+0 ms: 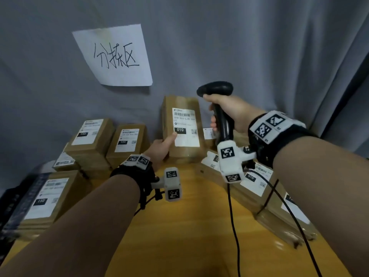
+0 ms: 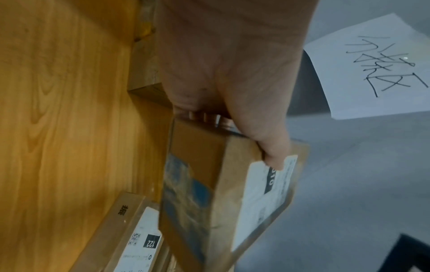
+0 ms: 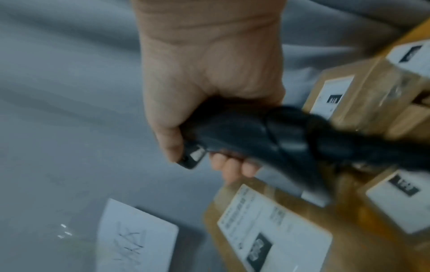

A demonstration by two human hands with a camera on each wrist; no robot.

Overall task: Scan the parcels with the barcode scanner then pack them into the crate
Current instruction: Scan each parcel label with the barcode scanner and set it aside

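A brown cardboard parcel (image 1: 182,124) with a white label marked 010 is held upright above the table. My left hand (image 1: 161,147) grips its lower left corner, thumb on the label; in the left wrist view that parcel (image 2: 223,184) hangs below my left hand (image 2: 232,92). My right hand (image 1: 225,114) grips the handle of the black barcode scanner (image 1: 216,89), head up beside the parcel's top right corner. In the right wrist view my right hand (image 3: 209,92) wraps the scanner (image 3: 256,136) above the labelled parcel (image 3: 274,230).
Several labelled parcels are stacked at the left (image 1: 89,136) and lie in a row at the right (image 1: 257,182) on the wooden table (image 1: 189,226). A paper sign (image 1: 115,56) hangs on the grey curtain. The scanner cable (image 1: 233,226) trails across the table. A dark crate edge (image 1: 12,206) shows far left.
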